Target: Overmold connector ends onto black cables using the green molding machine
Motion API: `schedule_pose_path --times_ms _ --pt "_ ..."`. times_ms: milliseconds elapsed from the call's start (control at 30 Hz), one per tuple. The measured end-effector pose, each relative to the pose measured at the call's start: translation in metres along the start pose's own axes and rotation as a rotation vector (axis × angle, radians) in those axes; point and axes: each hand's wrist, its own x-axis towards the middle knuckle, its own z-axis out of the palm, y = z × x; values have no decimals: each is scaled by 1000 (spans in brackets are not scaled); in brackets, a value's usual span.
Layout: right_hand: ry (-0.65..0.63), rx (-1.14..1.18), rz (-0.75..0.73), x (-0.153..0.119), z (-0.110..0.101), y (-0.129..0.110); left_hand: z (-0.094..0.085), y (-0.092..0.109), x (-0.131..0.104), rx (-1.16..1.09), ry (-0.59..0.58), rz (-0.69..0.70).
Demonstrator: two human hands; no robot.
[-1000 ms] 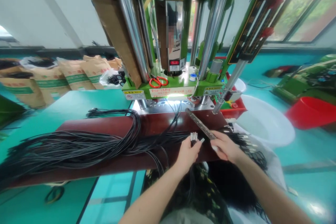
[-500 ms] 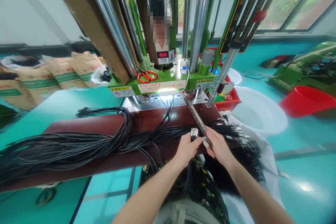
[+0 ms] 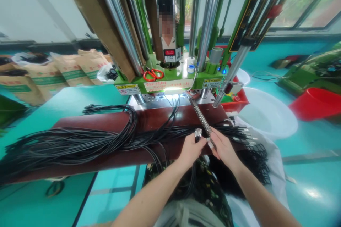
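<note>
My left hand (image 3: pixel 189 149) is closed round a bunch of black cables whose silvery ends (image 3: pixel 198 133) stick up above the fingers. Beside it, my right hand (image 3: pixel 222 147) grips the near end of a narrow metal bar (image 3: pixel 200 116) with small fittings along it. The bar slants away toward the machine's lit metal bed (image 3: pixel 156 100). Both hands meet near the bar's lower end, where the fingertips hide the small parts between them. Black cables (image 3: pixel 106 138) lie across the brown table (image 3: pixel 80 122) behind and left of my hands.
A green press (image 3: pixel 183 74) with steel columns stands ahead, red scissors (image 3: pixel 153 75) on its ledge. To the right are a red bin (image 3: pixel 241 99), a white basin (image 3: pixel 277 113) and a red bucket (image 3: pixel 310 104). Paper sacks (image 3: pixel 45 78) stand at the left.
The view has shifted slightly, so the machine and table appear further right. Both hands keep their grips, with only slight finger movement at the bar's near end.
</note>
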Motion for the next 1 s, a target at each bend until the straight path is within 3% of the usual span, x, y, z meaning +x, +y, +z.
schedule_pose_path --times_ms 433,600,800,1000 --pt "-16 -7 -12 -4 5 -3 -5 1 -2 53 -43 74" --pt "7 111 -5 -1 0 0 -15 0 3 149 97 160" --pt "-50 140 45 0 -2 -4 -17 3 7 505 -44 246" --pt "-109 62 89 1 -5 -6 -20 5 7 456 -92 179"
